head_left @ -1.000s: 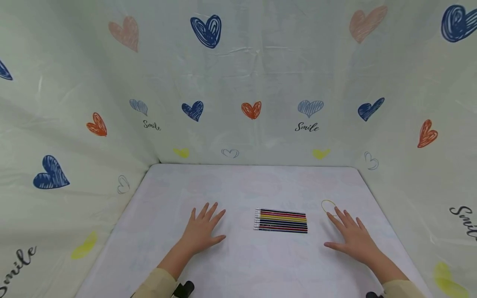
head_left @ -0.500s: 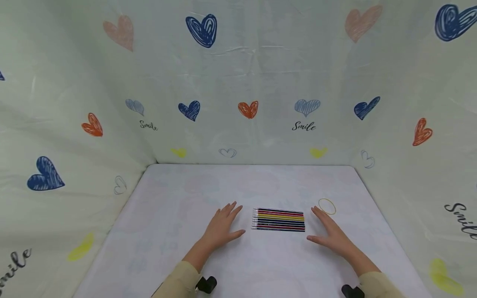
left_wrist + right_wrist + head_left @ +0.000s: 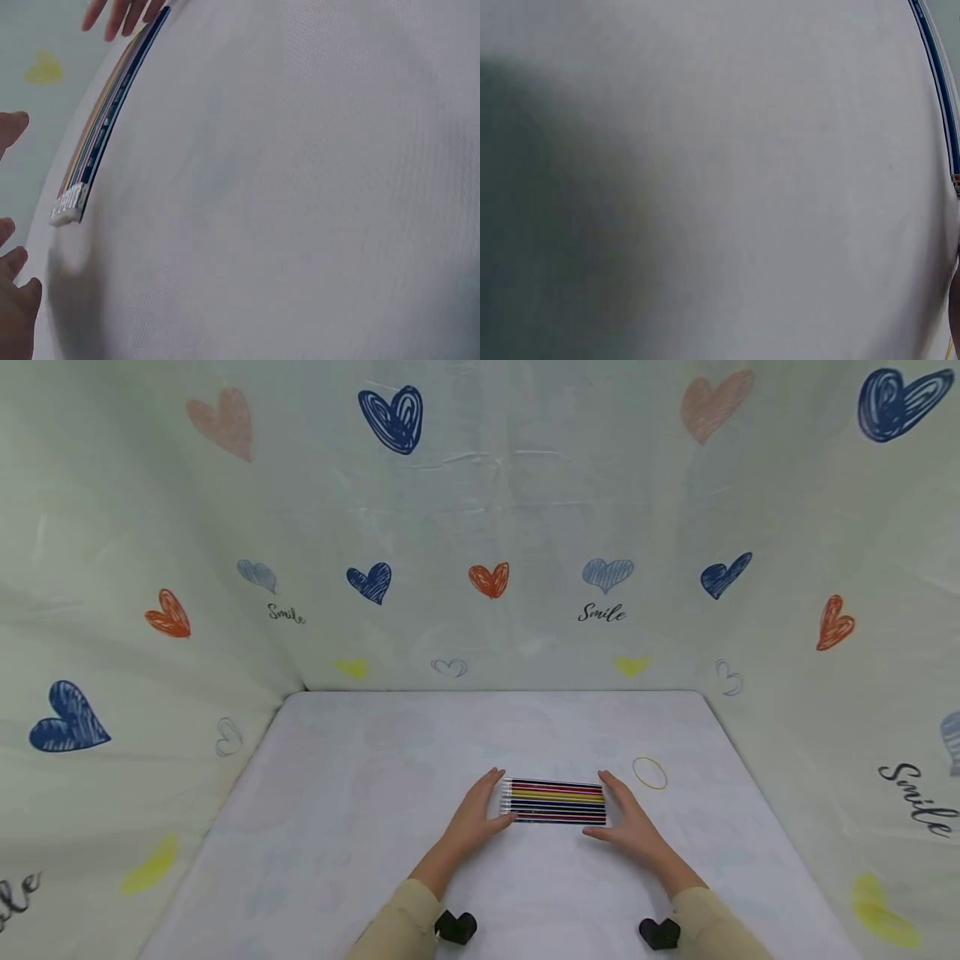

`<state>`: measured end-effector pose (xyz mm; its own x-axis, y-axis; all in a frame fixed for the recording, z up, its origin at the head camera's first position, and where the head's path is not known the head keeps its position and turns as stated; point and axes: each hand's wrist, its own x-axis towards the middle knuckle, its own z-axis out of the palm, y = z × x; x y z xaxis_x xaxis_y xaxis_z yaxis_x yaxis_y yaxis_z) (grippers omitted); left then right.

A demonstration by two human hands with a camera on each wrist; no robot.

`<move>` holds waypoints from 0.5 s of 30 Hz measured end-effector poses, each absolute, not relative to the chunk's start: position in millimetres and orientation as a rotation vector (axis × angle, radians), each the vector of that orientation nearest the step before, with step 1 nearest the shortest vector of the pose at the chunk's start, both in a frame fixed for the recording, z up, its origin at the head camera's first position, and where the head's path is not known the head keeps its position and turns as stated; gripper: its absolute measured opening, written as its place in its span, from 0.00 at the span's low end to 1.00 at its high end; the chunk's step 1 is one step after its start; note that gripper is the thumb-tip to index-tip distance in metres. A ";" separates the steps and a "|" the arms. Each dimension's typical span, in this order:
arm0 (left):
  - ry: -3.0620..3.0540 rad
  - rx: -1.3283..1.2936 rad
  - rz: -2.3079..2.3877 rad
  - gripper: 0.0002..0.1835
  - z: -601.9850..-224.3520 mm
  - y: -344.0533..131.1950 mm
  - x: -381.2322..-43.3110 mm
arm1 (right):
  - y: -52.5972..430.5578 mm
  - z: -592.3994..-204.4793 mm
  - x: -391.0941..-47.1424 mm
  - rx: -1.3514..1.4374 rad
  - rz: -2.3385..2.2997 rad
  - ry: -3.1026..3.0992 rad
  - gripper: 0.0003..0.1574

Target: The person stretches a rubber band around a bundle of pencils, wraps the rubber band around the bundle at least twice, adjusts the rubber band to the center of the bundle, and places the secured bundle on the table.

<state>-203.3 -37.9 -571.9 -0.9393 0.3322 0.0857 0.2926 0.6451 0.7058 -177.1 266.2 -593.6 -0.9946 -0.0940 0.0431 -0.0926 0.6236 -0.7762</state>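
Observation:
A flat row of several pencils (image 3: 555, 802) lies side by side on the white table, with striped bodies in dark blue, red and yellow. Their white eraser ends point left. My left hand (image 3: 474, 816) stands at that end, thumb and fingers spread on either side; in the left wrist view its fingertips (image 3: 30, 296) appear apart from the pencils (image 3: 109, 112). Around the opposite end my right hand (image 3: 628, 821) holds the same spread shape. Whether it touches them cannot be told. Only a sliver of the right hand (image 3: 955, 307) shows in the right wrist view.
A thin yellow ring, like a rubber band (image 3: 658, 788), lies on the table (image 3: 360, 860) just beyond the right hand. A pale curtain (image 3: 525, 485) printed with hearts and "Smile" encloses the table at the back and sides.
Both hands have moved inward from the two sides to the ends of the pencil row. The right hand has come away from the yellow ring. The pencils keep their place on the table.

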 end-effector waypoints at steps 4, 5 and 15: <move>2.716 0.483 1.372 0.42 -578.5 -29.5 -205.8 | 261.2 -603.2 -184.7 -0.138 -1.357 2.835 0.71; 2.700 0.467 1.403 0.43 -580.0 -27.7 -206.5 | 259.3 -604.4 -186.3 -0.134 -1.371 2.835 0.71; 2.614 0.471 1.478 0.49 -585.1 -8.9 -214.5 | 246.8 -601.5 -192.7 -0.172 -1.431 2.795 0.73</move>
<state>-214.5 -8.9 -585.1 -0.9470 0.3152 0.0625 0.2160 0.4802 0.8502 -192.7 246.8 -601.5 -0.9940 -0.0959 0.0525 -0.0987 0.5801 -0.8086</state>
